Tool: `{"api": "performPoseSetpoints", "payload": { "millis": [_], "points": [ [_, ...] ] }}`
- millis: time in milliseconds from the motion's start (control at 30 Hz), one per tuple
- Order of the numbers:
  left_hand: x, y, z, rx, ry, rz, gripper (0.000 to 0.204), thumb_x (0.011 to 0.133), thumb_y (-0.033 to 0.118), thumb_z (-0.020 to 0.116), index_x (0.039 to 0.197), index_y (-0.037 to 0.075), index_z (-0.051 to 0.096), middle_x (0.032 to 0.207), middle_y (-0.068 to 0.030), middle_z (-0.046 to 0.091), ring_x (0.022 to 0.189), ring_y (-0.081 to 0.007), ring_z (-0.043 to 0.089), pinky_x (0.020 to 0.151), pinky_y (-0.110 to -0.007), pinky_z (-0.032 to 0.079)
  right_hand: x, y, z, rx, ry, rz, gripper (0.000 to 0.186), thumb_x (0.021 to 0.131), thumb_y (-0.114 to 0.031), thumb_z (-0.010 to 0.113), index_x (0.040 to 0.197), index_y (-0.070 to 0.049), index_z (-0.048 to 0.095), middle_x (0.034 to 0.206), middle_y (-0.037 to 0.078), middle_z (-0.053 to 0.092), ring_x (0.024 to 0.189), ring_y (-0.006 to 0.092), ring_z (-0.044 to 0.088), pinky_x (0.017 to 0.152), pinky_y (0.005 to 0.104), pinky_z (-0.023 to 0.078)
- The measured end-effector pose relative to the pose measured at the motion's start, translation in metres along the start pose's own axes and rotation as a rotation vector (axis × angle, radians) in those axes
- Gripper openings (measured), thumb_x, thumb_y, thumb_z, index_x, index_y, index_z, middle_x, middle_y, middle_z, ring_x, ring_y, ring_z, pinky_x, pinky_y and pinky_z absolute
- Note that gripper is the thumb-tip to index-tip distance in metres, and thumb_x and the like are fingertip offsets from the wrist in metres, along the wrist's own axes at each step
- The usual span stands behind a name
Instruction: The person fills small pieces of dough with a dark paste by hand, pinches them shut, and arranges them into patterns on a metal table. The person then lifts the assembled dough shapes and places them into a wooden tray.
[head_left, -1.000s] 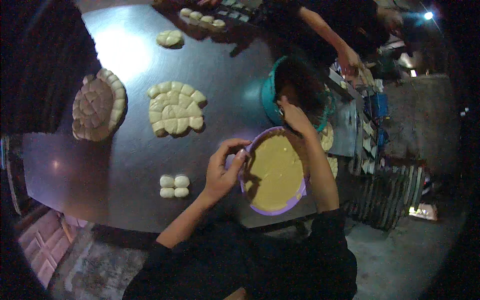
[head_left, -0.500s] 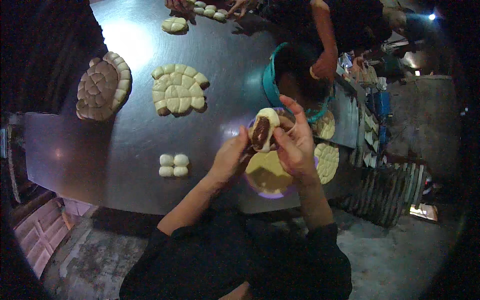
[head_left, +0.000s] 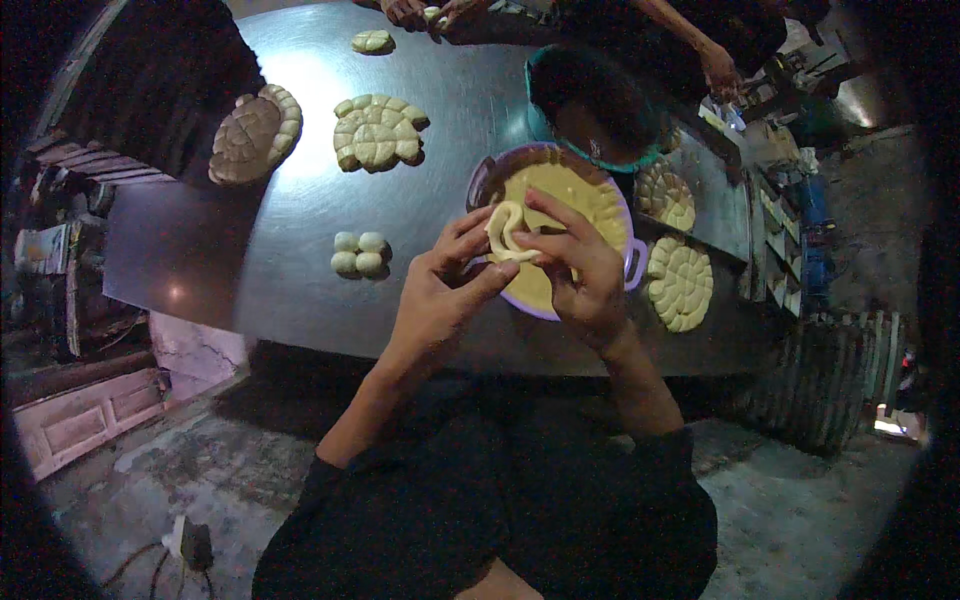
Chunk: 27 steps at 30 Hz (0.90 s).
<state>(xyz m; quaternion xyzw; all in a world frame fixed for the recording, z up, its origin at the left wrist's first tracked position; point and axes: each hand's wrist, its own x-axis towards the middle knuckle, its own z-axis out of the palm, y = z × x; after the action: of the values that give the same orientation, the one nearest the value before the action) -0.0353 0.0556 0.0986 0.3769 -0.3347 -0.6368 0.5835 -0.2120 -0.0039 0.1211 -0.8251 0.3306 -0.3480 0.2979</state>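
Note:
Between my hands, above a purple-rimmed bowl [head_left: 540, 313], is a small piece of pale dough [head_left: 506, 232], its edge curled into a fold. No dark filling shows in it from here. The fingers and thumb of my left hand [head_left: 440, 295] are closed on its left and lower side. My right hand [head_left: 592, 280] pinches the opposite side, its fingertips over the top. Beneath, the bowl holds a smooth yellow mass [head_left: 595, 200], partly covered by my hands.
A teal tub [head_left: 538, 110] of dark filling stands behind the bowl. Clustered dough balls lie left [head_left: 360, 254], mid-table [head_left: 378, 135], far left [head_left: 250, 140] and right [head_left: 680, 285]. Another person's hands [head_left: 440, 15] work dough at the far edge; another hand [head_left: 718, 68] is beyond the tub.
The dark filling that showed in the dough is now out of sight, and the dough's edge is curled. The other person's hand has left the teal tub. My view has shifted.

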Motion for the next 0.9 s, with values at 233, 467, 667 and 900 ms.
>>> {"api": "performPoseSetpoints", "payload": {
  "millis": [233,467,667,900],
  "points": [
    [-0.055,-0.016,0.041,0.028,0.115,-0.002,0.040,0.097,0.025,0.058,0.130,0.001,0.057,0.128,-0.0074,0.055,0.115,-0.0140,0.052,0.095,-0.028,0.045,-0.061,-0.027,-0.010,0.122,0.020,-0.180,0.034,0.073,-0.001,0.077,0.105,-0.002,0.066,0.119,0.015,0.062,0.103,0.0281,0.064,0.087,0.0349,0.054],
    [-0.094,-0.022,0.070,0.336,0.362,0.075,0.029,0.096,0.024,0.060,0.101,-0.002,0.072,0.083,-0.0059,0.071,0.072,-0.0081,0.062,0.067,-0.023,0.050,-0.084,-0.063,-0.025,-0.023,-0.004,-0.424,0.030,0.073,-0.002,0.074,0.102,-0.006,0.065,0.111,0.011,0.065,0.096,0.0272,0.064,0.081,0.0369,0.053],
    [-0.112,-0.020,0.067,0.526,0.310,0.184,0.021,0.091,0.014,0.065,0.101,-0.003,0.072,0.090,-0.0096,0.073,0.079,-0.0102,0.066,0.071,-0.024,0.052,-0.095,-0.070,-0.031,0.229,-0.123,-0.150,0.024,0.073,0.003,0.071,0.094,-0.007,0.065,0.089,0.009,0.064,0.083,0.0252,0.063,0.072,0.0329,0.051],
    [-0.104,-0.025,0.025,0.322,-0.067,0.318,0.027,0.089,0.012,0.069,0.111,-0.002,0.068,0.105,-0.0107,0.071,0.096,-0.0130,0.064,0.086,-0.026,0.051,-0.082,-0.057,-0.007,0.310,-0.070,-0.045,0.037,0.080,-0.004,0.074,0.113,-0.003,0.058,0.099,0.009,0.060,0.082,0.0160,0.057,0.069,0.0268,0.046]
  ]
}}
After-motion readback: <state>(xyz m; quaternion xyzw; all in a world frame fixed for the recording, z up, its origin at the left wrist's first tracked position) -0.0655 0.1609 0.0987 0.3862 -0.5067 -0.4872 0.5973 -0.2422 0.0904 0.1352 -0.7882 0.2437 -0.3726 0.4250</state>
